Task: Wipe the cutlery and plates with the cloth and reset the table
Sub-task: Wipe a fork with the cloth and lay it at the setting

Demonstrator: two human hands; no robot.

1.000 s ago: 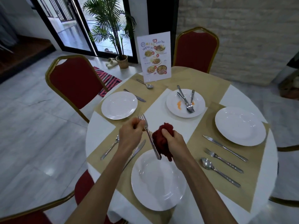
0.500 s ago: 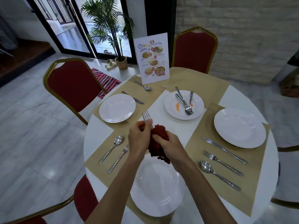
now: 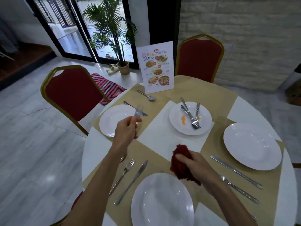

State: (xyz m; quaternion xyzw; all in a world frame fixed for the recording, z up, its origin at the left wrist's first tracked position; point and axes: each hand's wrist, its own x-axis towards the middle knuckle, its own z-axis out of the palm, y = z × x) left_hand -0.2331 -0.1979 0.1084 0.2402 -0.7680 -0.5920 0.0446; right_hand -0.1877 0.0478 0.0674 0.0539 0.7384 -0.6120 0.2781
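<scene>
Over the plate (image 3: 112, 123) at the left side of the table (image 3: 91, 152), the left hand (image 3: 126, 130) pinches a blurred fork (image 3: 138, 111) by its handle, tines up, apparently about to set it down by the knife (image 3: 128, 104) there. The right hand (image 3: 193, 163) has its fingers clenched around the bunched red cloth (image 3: 182, 162), held just beyond the nearest plate (image 3: 161, 201). Three settings look clean and mostly laid. What remains, I judge, is the far plate (image 3: 205, 115), smeared orange, with its cutlery (image 3: 189, 115) piled on it.
</scene>
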